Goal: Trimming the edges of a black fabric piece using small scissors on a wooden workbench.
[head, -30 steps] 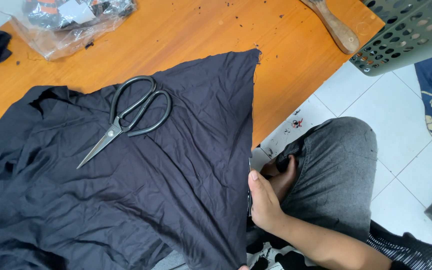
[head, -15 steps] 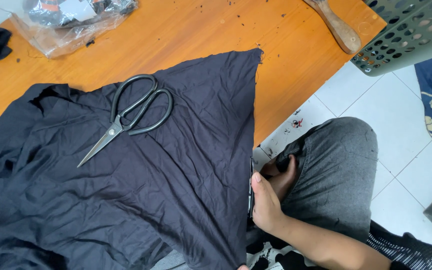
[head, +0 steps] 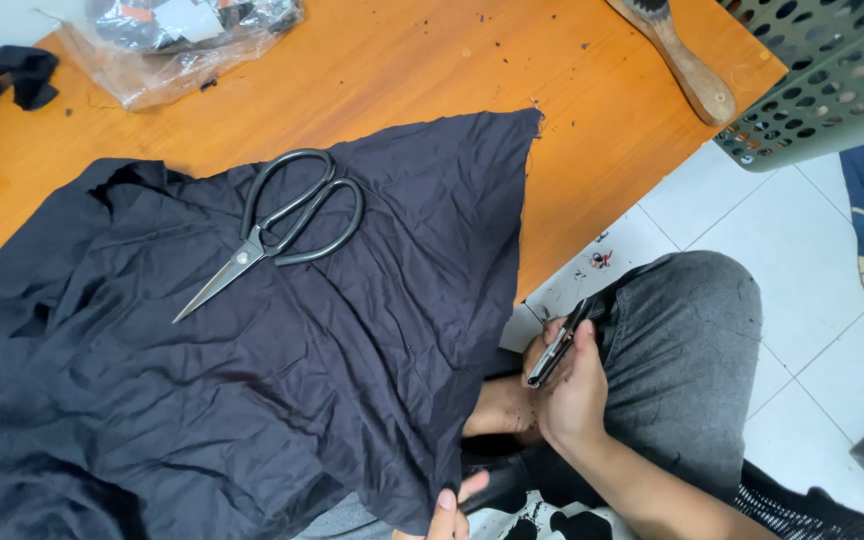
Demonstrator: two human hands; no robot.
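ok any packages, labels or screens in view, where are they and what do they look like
clear plastic bag: top left of the orange table, crumpled, with dark contents inside
label: a white patch inside that bag, with an orange patch beside it
screens or signs: none in view
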